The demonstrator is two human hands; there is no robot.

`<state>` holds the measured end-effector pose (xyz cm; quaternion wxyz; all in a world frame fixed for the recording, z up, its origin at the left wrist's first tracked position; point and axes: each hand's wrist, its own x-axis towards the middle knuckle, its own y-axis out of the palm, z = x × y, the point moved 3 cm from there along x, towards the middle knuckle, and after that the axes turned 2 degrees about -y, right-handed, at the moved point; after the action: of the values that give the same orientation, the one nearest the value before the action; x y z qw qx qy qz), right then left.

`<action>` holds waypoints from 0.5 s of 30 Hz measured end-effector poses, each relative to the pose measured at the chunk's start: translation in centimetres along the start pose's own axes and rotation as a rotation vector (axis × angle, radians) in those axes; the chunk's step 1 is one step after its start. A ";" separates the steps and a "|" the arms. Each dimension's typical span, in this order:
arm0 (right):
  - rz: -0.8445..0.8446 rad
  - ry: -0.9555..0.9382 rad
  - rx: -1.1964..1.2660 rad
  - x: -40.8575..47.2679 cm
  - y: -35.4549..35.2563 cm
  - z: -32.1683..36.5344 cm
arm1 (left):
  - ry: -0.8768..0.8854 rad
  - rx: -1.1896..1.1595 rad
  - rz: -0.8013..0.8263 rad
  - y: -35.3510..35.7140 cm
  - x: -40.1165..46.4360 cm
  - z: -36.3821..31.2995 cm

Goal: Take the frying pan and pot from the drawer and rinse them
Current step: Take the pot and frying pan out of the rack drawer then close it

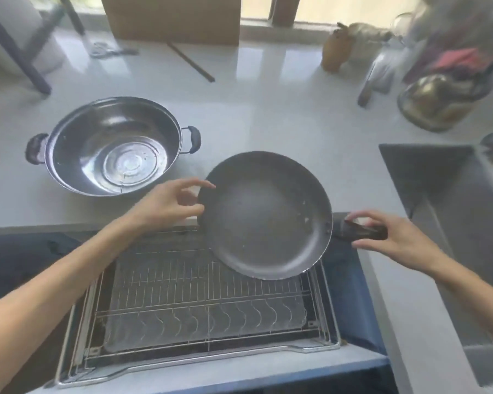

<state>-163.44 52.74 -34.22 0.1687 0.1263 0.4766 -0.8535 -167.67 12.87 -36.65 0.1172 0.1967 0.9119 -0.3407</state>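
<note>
dark frying pan [264, 214] hung over the open drawer [199, 317], right hand [393, 237] gripped its handle, left hand [168, 204] spread, fingertips touching its rim

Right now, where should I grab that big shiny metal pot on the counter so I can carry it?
Take the shiny steel pot by its two dark loop handles, one in each hand, the left handle from the left and the right handle from the right. It sits upright, and the handles stick out on opposite sides of the rim, so a two-handed grip should keep the wide bowl level.
</note>
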 end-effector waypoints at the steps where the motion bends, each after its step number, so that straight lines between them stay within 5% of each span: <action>1: -0.020 0.008 0.002 1.3 -1.1 -0.9 | 0.026 0.017 0.039 0.2 2.3 -0.8; 4: -0.077 0.054 0.018 5.0 -3.3 -3.0 | 0.048 0.077 0.125 1.0 8.7 -3.1; 15: -0.240 0.100 -0.053 14.4 -3.9 -9.7 | -0.010 0.048 -0.004 3.3 21.9 -3.3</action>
<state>-177.60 60.59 -41.58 0.0446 0.1061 0.5185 -0.8473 -186.10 23.45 -43.72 0.1163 0.1957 0.9033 -0.3636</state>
